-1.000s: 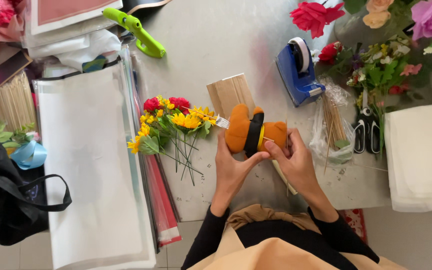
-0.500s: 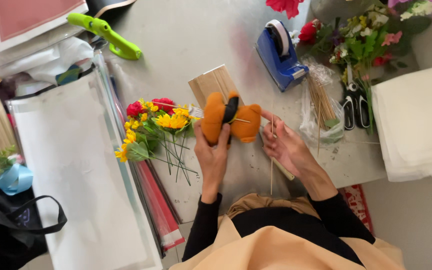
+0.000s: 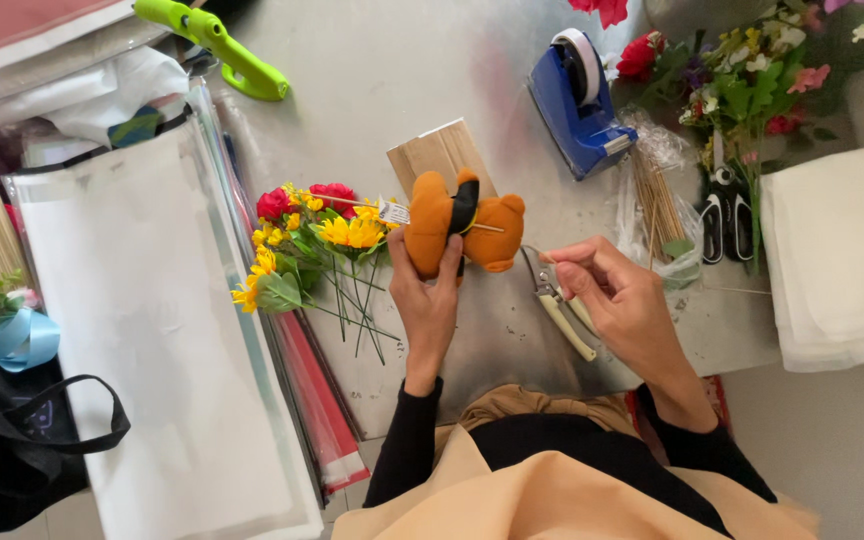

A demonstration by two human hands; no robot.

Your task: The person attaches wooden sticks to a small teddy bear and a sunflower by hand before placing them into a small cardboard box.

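The left hand (image 3: pixel 430 305) grips an orange plush bear (image 3: pixel 460 232) from its near side, the fingers closed around the toy's lower body and holding it just above the grey surface (image 3: pixel 402 80). A dark band wraps the bear's middle, and a thin stick (image 3: pixel 487 228) pokes out of it toward the right. The right hand (image 3: pixel 617 300) sits to the right of the bear, apart from it, its fingers pinched together on something thin that is too small to make out. Just under that hand lie garden clippers (image 3: pixel 557 300) with pale handles. Left of the bear rests a small bunch of fake flowers (image 3: pixel 307 245), yellow and red. A wooden block (image 3: pixel 440 155) lies just beyond the bear, and a blue tape dispenser (image 3: pixel 580 105) stands farther off to the right. A green tool (image 3: pixel 222 42) lies at the far left.
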